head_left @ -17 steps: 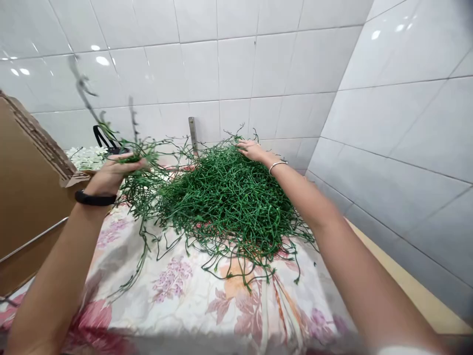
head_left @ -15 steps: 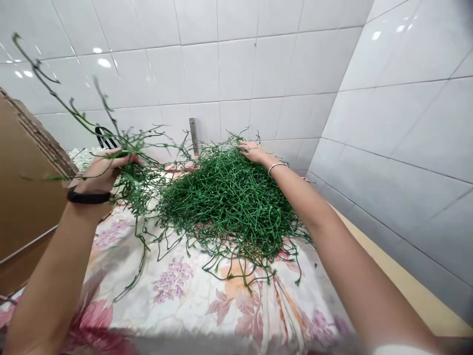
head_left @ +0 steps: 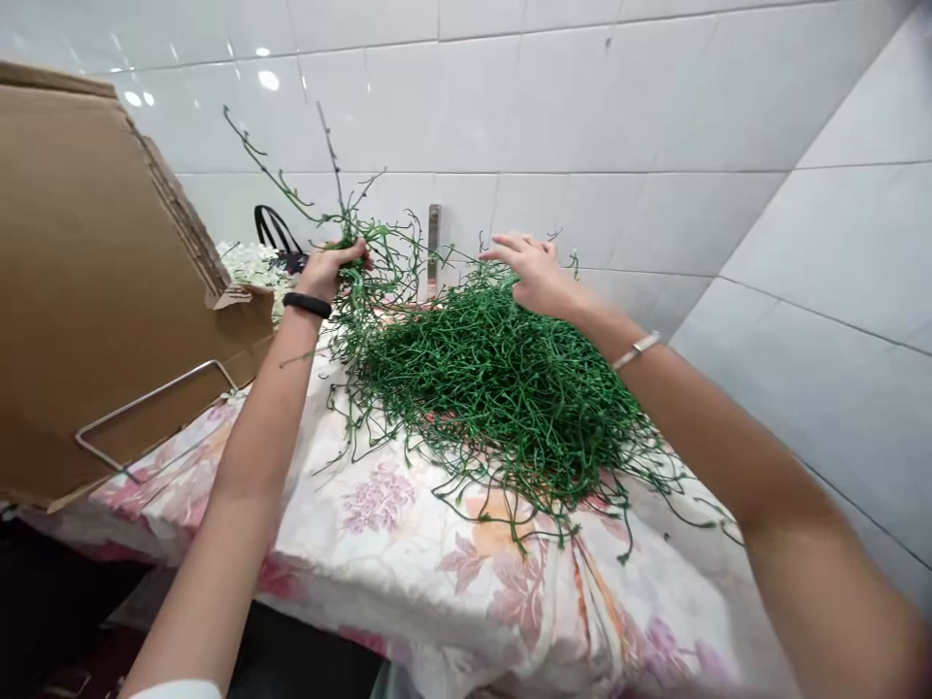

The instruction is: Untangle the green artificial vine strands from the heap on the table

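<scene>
A big tangled heap of green artificial stems (head_left: 510, 388) lies on the floral tablecloth (head_left: 379, 500). My left hand (head_left: 331, 267), with a black band at the wrist, is closed round a bunch of the green stems (head_left: 379, 257). Some of these stick up above the fist; others trail down to the heap's left side. Over the heap's back edge, my right hand (head_left: 531, 272) has its fingers stretched out and apart, holding nothing. A silvery bracelet (head_left: 636, 351) circles that wrist.
At the left stands a cardboard box (head_left: 87, 291) with a bent metal wire frame (head_left: 152, 398) before it. White flowers (head_left: 254, 267) and a black strap (head_left: 275, 228) show behind the box. White tiled walls (head_left: 582, 107) close off the back and right. A metal strip (head_left: 434, 243) rises at the back.
My view has turned left, showing more of the box. My left hand has brought its bunch nearer the heap. My right hand has lifted off the heap's top, fingers spreading.
</scene>
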Available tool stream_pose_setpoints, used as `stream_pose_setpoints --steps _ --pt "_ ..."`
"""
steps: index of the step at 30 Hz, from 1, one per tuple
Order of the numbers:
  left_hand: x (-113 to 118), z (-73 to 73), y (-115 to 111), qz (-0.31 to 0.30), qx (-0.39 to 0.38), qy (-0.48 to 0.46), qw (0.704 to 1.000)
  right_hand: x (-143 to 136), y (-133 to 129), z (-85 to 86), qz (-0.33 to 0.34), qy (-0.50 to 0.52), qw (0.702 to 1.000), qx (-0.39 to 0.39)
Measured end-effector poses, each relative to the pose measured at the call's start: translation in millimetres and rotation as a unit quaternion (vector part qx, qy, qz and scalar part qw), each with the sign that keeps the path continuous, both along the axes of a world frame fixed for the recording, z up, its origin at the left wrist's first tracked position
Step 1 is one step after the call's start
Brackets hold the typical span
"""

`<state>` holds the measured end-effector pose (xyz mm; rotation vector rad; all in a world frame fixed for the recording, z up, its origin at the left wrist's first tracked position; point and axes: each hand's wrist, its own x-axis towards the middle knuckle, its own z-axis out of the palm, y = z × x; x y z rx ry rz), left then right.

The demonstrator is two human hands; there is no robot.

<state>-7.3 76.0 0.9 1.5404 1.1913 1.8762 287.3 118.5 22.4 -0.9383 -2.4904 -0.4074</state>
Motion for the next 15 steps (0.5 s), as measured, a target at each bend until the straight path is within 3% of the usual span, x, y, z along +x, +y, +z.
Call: stream_pose_setpoints --steps 3,6,10,15 --pt "-2 -9.9 4 -0.008 0.005 0.000 1.000 -15 -65 -11.0 0.147 -0.029 0.989 -0.011" --pt "-6 -18.4 0 -0.019 0.001 0.001 1.000 -28 -104 -30.5 0.225 -0.077 0.971 -0.015" --pt "-9 -21.6 -7 -0.045 -0.009 0.003 0.999 -41 -115 -51.1 0.259 -0.135 0.955 -0.059" --pt "-5 -19.0 -15 -0.075 -0.036 0.045 0.996 -51 -116 -62.4 0.283 -0.162 0.943 -0.071"
